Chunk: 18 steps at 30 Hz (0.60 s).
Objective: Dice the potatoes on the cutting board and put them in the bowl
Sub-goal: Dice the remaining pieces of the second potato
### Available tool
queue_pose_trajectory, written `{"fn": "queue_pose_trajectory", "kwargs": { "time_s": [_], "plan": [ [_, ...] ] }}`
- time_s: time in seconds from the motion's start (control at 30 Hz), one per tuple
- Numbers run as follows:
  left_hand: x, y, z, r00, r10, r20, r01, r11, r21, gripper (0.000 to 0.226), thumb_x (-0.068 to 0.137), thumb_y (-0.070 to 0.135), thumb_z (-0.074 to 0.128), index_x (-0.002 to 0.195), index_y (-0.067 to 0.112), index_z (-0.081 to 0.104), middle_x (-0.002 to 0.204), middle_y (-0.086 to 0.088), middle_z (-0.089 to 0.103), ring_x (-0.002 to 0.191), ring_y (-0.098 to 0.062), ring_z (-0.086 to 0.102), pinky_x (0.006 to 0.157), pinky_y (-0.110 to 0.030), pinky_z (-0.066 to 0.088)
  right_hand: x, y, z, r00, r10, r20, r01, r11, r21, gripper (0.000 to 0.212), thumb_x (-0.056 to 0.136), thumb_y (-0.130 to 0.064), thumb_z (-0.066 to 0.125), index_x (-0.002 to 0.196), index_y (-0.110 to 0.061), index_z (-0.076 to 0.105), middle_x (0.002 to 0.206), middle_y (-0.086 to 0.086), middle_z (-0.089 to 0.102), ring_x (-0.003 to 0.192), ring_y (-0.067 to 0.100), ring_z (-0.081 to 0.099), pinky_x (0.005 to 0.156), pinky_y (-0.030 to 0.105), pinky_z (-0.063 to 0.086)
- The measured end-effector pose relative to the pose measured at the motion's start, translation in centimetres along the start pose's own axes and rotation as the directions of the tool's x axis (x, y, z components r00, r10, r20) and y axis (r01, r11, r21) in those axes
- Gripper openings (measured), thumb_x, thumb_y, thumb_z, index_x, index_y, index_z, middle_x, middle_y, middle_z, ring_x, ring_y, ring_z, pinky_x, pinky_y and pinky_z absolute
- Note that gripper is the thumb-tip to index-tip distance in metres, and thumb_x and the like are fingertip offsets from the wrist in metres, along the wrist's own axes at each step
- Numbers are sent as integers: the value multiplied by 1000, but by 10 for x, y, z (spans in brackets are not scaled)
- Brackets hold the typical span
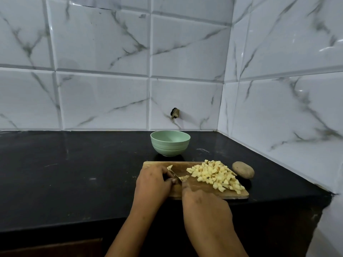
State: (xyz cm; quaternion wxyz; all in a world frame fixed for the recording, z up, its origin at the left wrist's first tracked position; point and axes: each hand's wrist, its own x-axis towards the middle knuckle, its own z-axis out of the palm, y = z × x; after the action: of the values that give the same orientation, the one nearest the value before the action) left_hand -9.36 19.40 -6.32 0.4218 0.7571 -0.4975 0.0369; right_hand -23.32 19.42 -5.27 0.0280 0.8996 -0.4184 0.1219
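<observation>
Countertop (74,173): black and glossy, meeting marble-tiled walls at the back and on the right.
Left hand (152,182): on the left end of the cutting board, fingers curled down, fingertips just beside the knife blade. Pale potato piece (169,167) showing just past the knuckles; gripped or only pressed, cannot tell.
Bowl (170,143): pale green, upright on the counter just behind the board, apart from it.
Knife (175,175): blade slanting between the two hands, edge down on the board, handle hidden under the right hand.
Cutting board (182,168): wooden, rectangular, lying near the counter's front edge.
Loose bits (185,178): a few small cut pieces against the right side of the blade.
Right hand (206,206): back turned to the camera, fingers wrapped round the knife's handle, forefinger stretched toward the blade.
Diced potato (216,175): heaped on the right half of the board, spilling to its right edge.
Whole potato (243,169): unpeeled, on the counter just off the board's right end.
</observation>
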Motion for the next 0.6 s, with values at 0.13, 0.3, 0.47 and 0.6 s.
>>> {"fn": "queue_pose_trajectory", "kwargs": {
  "time_s": [0.13, 0.3, 0.47, 0.6],
  "plan": [
    [-1, -2, 1, 1000, -9, 3, 9, 1000, -18, 6, 83, 29, 69, 87, 28, 74, 66, 20, 50, 81, -2, 50, 69, -18, 37, 6, 0, 2, 998, 14, -59, -15, 1000, -4, 55, 99, -9, 39, 149, -23, 22, 114, 2, 62, 99, 19, 62, 65, 28, 40],
    [-3, -4, -1, 1000, -3, -10, 4, 999, 46, 11, 84, 36, 68, 88, 27, 72, 70, 16, 50, 99, -12, 39, 77, -21, 33, -8, 15, -4, 983, 25, -180, -16, 999, 50, 54, 101, -20, 37, 150, -34, 18, 111, -2, 62, 93, 16, 61, 52, 24, 32],
    [-3, -6, -2, 1000, -20, -14, 20, 1000, 18, 7, 84, 29, 67, 85, 26, 73, 73, 16, 55, 98, -14, 43, 77, -20, 32, -16, 12, -9, 990, -34, -134, 49, 993, 103, 49, 101, -22, 41, 146, -34, 26, 106, -3, 64, 81, 15, 57, 52, 22, 33],
    [-4, -4, -3, 1000, -5, -31, 6, 1000, 26, 9, 84, 27, 66, 83, 25, 74, 66, 18, 50, 89, -11, 39, 73, -19, 29, -14, 9, -9, 996, -47, -72, 53, 995, 88, 52, 99, -20, 45, 146, -30, 25, 108, 0, 63, 80, 15, 56, 50, 22, 31]
  ]
}}
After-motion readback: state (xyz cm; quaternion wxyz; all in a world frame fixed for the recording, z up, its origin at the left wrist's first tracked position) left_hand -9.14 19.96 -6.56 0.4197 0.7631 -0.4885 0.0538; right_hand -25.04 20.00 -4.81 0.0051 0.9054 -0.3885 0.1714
